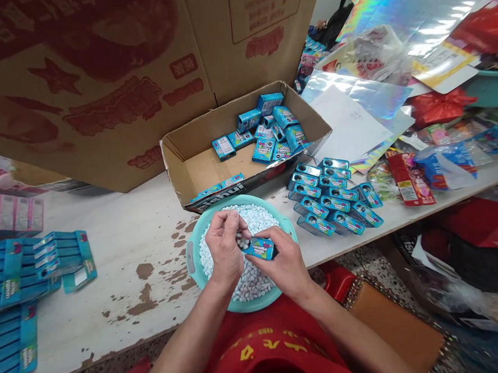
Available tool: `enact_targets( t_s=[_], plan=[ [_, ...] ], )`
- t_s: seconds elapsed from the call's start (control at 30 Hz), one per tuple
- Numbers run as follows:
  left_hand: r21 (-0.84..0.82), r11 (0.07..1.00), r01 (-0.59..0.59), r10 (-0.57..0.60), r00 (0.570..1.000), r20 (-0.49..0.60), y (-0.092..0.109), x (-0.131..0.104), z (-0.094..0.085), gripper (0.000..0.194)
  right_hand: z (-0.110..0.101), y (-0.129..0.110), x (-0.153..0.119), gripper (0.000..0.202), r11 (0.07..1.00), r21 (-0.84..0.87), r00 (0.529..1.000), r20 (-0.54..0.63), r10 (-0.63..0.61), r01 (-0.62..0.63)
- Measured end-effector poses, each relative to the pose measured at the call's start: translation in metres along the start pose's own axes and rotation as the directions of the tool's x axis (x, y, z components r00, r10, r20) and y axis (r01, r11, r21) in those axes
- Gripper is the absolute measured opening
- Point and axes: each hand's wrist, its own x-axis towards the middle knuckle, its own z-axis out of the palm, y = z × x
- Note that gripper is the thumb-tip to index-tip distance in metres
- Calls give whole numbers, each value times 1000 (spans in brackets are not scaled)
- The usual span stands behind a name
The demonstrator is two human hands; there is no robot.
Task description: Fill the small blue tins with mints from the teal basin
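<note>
Above a round turquoise basin [191, 256] full of small pale candies [255, 287], both my hands meet at one small blue box. My right hand [283, 260] is closed around the blue candy box [261, 248], whose label faces up and whose end points at my left hand. My left hand [226, 245] is closed, its fingers curled at the box's end around a few pale candies. Right of the basin stand several upright blue boxes [334, 204] with their ends up. Behind the basin, an open cardboard tray [196, 156] holds several more blue boxes [265, 149].
A large cardboard carton [140, 63] stands behind the tray. Flat blue display boxes [16, 279] and pink boxes [12, 212] lie at the left. White sheets [346, 118], plastic bags and a red packet [409, 179] cover the right side. A brown stool [392, 324] is below the table edge.
</note>
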Motion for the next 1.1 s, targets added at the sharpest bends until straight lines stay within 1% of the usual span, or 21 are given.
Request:
enact_targets(
  t_s=[0.13, 0.23, 0.27, 0.33, 0.4, 0.5, 0.6, 0.77, 0.83, 0.9, 0.97, 1.0, 1.03, 1.1],
  plan=[
    [26, 1000, -15, 15, 999, 36, 5, -3, 0, 22, 2, -1, 1, 25, 999, 36, 1000, 5, 14, -14],
    [-13, 1000, -1, 1, 999, 36, 14, -5, 1, 21, 2, -1, -1, 28, 991, 127, 999, 9, 50, -50],
    [-28, 1000, -7, 8, 999, 36, 16, -6, 1, 21, 2, -1, -2, 29, 986, 162, 999, 3, 50, -49],
    [-49, 997, -60, 62, 998, 31, 19, -8, 1, 21, 3, 0, -5, 32, 975, 219, 999, -22, 36, -30],
    [-47, 994, -102, 102, 995, 4, 18, -8, 1, 21, 6, 2, -7, 33, 969, 247, 998, -43, 36, -24],
    [-37, 993, -115, 112, 991, -71, 11, -7, -1, 21, 10, 4, -7, 33, 971, 233, 997, -49, 56, -43],
    [-37, 990, -138, 135, 987, -86, 6, -4, -1, 19, 12, 6, -6, 32, 977, 210, 997, -47, 56, -45],
    [-34, 994, -105, 103, 992, -70, 4, -2, -2, 19, 12, 9, -6, 32, 976, 205, 996, -30, 86, -78],
    [-3, 998, -69, 69, 996, -54, 2, -2, -2, 19, 12, 9, -6, 32, 975, 206, 996, -26, 87, -80],
    [54, 998, 22, -23, 1000, 19, 1, -2, 0, 20, 13, 10, -5, 29, 975, 202, 996, -11, 92, -87],
    [97, 988, 119, -128, 987, 98, 2, -2, 3, 22, 15, 11, -3, 26, 969, 215, 993, 12, 117, -117],
    [101, 985, 139, -150, 982, 114, 4, -1, 4, 22, 15, 11, -2, 26, 964, 229, 990, 21, 137, -139],
    [94, 987, 131, -141, 984, 105, 6, 0, 4, 22, 14, 11, -1, 26, 955, 248, 987, 24, 161, -162],
    [97, 994, 52, -57, 997, 44, 7, 6, -2, 20, 8, 10, -2, 30, 933, 300, 979, 15, 201, -196]
  ],
)
